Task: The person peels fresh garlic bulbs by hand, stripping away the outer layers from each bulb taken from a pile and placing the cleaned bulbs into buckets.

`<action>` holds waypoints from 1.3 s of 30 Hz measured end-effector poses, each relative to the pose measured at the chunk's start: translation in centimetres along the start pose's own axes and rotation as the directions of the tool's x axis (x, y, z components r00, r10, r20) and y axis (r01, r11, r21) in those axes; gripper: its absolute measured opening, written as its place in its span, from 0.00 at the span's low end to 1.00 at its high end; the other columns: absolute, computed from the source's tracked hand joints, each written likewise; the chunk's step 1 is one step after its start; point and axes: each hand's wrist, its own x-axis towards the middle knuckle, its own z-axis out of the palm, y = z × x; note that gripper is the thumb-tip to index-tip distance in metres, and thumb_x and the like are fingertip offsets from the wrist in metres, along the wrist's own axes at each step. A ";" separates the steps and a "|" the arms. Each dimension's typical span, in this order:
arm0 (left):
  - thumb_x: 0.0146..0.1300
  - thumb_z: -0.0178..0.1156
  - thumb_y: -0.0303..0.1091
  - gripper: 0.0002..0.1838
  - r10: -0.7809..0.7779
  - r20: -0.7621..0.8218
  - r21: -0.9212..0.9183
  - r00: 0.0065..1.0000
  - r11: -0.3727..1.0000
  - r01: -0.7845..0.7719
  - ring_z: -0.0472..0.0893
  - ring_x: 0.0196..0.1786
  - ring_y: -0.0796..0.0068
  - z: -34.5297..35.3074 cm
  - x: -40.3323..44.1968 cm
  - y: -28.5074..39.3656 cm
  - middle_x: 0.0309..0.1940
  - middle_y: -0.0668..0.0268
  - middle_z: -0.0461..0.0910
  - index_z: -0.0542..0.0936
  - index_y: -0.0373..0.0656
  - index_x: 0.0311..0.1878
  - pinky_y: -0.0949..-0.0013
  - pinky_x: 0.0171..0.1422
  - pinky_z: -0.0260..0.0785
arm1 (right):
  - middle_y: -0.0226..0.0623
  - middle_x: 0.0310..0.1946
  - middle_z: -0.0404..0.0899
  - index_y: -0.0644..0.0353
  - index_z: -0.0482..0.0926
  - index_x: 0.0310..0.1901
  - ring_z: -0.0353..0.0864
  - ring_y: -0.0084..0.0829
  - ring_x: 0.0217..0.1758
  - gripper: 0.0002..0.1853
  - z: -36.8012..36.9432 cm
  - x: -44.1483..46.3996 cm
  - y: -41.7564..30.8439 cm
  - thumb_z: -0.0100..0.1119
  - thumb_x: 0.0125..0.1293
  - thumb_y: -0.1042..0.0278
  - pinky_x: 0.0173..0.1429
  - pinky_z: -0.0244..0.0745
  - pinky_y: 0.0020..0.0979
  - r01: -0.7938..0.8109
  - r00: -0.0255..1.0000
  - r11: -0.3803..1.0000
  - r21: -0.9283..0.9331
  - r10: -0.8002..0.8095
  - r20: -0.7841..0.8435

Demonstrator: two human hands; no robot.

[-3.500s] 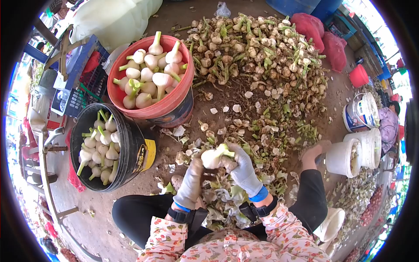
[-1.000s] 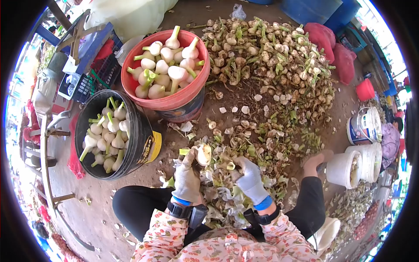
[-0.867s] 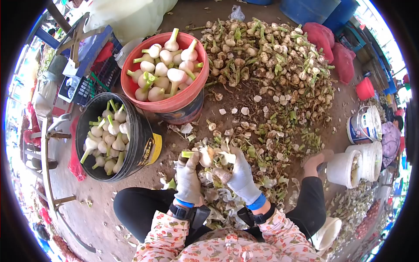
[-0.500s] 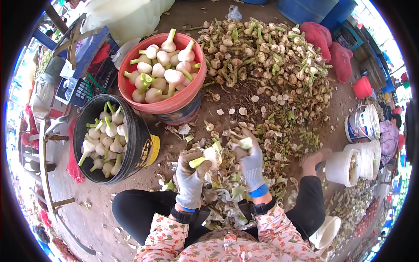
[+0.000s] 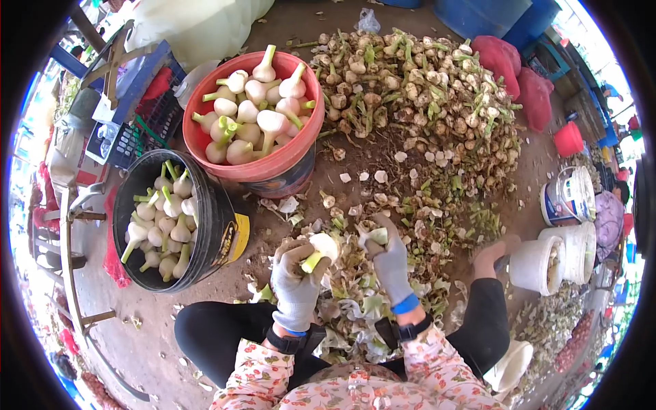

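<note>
My gloved left hand [image 5: 296,277] is closed on a pale garlic bulb [image 5: 326,245], whose green stem end points down and left. To its right, my gloved right hand [image 5: 391,258] is apart from the bulb and pinches a whitish piece of peel [image 5: 376,236]. Beneath both hands lies a heap of loose peels and leaves [image 5: 352,311]. A red bucket [image 5: 256,169] of clean bulbs stands beyond my left hand. The black bucket [image 5: 225,239], also with clean bulbs in it, is nearer on the left.
A large pile of unpeeled garlic [image 5: 417,89] lies ahead. Pink sacks [image 5: 533,96], a pink pail [image 5: 568,139] and white buckets [image 5: 533,263] stand at the right. A blue crate [image 5: 147,126] and metal frame [image 5: 67,239] are at the left; a person in purple [image 5: 608,217] is far right.
My hands were together at the bulb and are now apart. The bulb has turned in my left hand, its stem now pointing down-left. My right hand has come away with peel.
</note>
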 end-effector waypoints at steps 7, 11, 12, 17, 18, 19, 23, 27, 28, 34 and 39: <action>0.44 0.73 0.23 0.19 0.233 0.128 0.188 0.964 0.949 -0.255 0.77 0.44 0.67 -0.1 0.1 -1.0 0.43 0.60 0.76 0.77 0.41 0.40 0.70 0.47 0.71 | 0.39 0.49 0.77 0.62 0.65 0.63 0.79 0.24 0.39 0.28 1.9 -1.5 -3.4 0.54 0.59 0.82 0.41 0.76 0.24 0.208 0.941 0.974 0.090 -0.224 0.252; 0.47 0.71 0.22 0.17 -0.164 0.026 -0.301 0.986 0.939 0.164 0.76 0.43 0.74 0.2 -0.6 -0.7 0.43 0.64 0.76 0.76 0.41 0.41 0.73 0.47 0.71 | 0.40 0.41 0.82 0.65 0.67 0.61 0.82 0.28 0.38 0.24 1.4 0.3 -1.2 0.53 0.61 0.80 0.41 0.76 0.26 0.106 0.991 0.976 -0.192 -0.088 0.099; 0.48 0.70 0.21 0.17 -0.333 0.038 -0.505 0.942 0.807 0.305 0.76 0.42 0.75 0.4 -0.3 -0.3 0.43 0.65 0.76 0.76 0.41 0.41 0.73 0.47 0.72 | 0.43 0.42 0.81 0.63 0.68 0.60 0.82 0.29 0.41 0.22 1.1 0.0 -2.0 0.53 0.63 0.78 0.39 0.76 0.26 -0.071 0.996 0.997 -0.003 0.071 0.051; 0.57 0.64 0.29 0.15 -0.618 -0.042 -0.620 0.785 0.632 0.465 0.76 0.43 0.79 -3.5 2.4 1.1 0.43 0.65 0.76 0.74 0.42 0.48 0.74 0.48 0.72 | 0.45 0.41 0.79 0.55 0.72 0.57 0.79 0.41 0.47 0.22 0.1 -0.4 5.3 0.53 0.59 0.71 0.49 0.73 0.37 0.364 0.821 0.726 -0.584 0.047 0.570; 0.61 0.62 0.36 0.16 -0.582 -0.163 -0.620 0.797 0.688 0.376 0.75 0.44 0.78 -4.7 3.2 1.8 0.44 0.64 0.76 0.74 0.43 0.50 0.73 0.48 0.72 | 0.46 0.42 0.78 0.54 0.72 0.57 0.78 0.43 0.48 0.22 -0.1 0.3 6.2 0.54 0.59 0.69 0.51 0.72 0.38 0.360 0.815 0.696 -0.621 0.088 0.573; 0.63 0.58 0.43 0.19 -0.583 -0.273 -0.718 0.765 0.653 0.242 0.75 0.45 0.76 -5.6 4.8 3.3 0.44 0.63 0.76 0.73 0.43 0.52 0.72 0.47 0.72 | 0.46 0.43 0.78 0.54 0.73 0.57 0.77 0.46 0.50 0.22 -0.2 1.1 7.0 0.55 0.59 0.67 0.53 0.71 0.39 0.360 0.807 0.666 -0.654 0.130 0.576; 0.68 0.48 0.55 0.27 -0.498 -0.103 -0.918 0.861 0.382 0.110 0.75 0.44 0.71 -7.3 6.1 3.3 0.45 0.61 0.75 0.70 0.40 0.55 0.71 0.43 0.72 | 0.48 0.49 0.75 0.53 0.73 0.56 0.75 0.48 0.53 0.23 2.0 4.9 6.4 0.60 0.57 0.65 0.56 0.70 0.41 0.316 0.857 0.604 -0.732 0.149 0.493; 0.66 0.54 0.44 0.19 -0.690 0.241 -0.766 0.682 0.296 0.570 0.76 0.40 0.70 -3.7 4.3 0.1 0.39 0.63 0.76 0.72 0.40 0.53 0.69 0.42 0.72 | 0.45 0.50 0.73 0.46 0.73 0.56 0.75 0.46 0.54 0.23 7.0 12.1 7.7 0.59 0.56 0.68 0.56 0.70 0.44 0.331 0.892 0.532 -0.779 0.093 0.443; 0.65 0.55 0.41 0.18 -0.715 0.239 -0.742 0.657 0.302 0.598 0.77 0.39 0.69 -2.7 3.8 -0.4 0.38 0.63 0.77 0.73 0.40 0.53 0.69 0.40 0.71 | 0.45 0.50 0.73 0.46 0.73 0.56 0.75 0.46 0.55 0.23 8.2 13.5 8.4 0.59 0.56 0.69 0.56 0.70 0.45 0.371 0.885 0.496 -0.785 0.067 0.460; 0.65 0.52 0.33 0.15 -0.827 0.268 -0.565 0.494 0.280 0.776 0.78 0.40 0.67 -0.1 3.6 -2.7 0.39 0.61 0.78 0.73 0.39 0.53 0.65 0.45 0.72 | 0.44 0.51 0.73 0.44 0.74 0.56 0.76 0.47 0.53 0.24 11.5 18.7 12.8 0.58 0.56 0.73 0.55 0.73 0.44 0.391 0.820 0.385 -0.836 0.266 0.506; 0.63 0.55 0.33 0.26 -0.864 0.252 -0.459 0.436 0.290 0.840 0.73 0.54 0.71 2.0 2.1 -5.6 0.52 0.62 0.73 0.65 0.40 0.64 0.69 0.55 0.68 | 0.46 0.53 0.74 0.56 0.70 0.59 0.73 0.51 0.57 0.26 7.9 10.1 8.8 0.61 0.57 0.68 0.60 0.69 0.40 0.168 0.901 0.953 -0.252 -0.045 0.432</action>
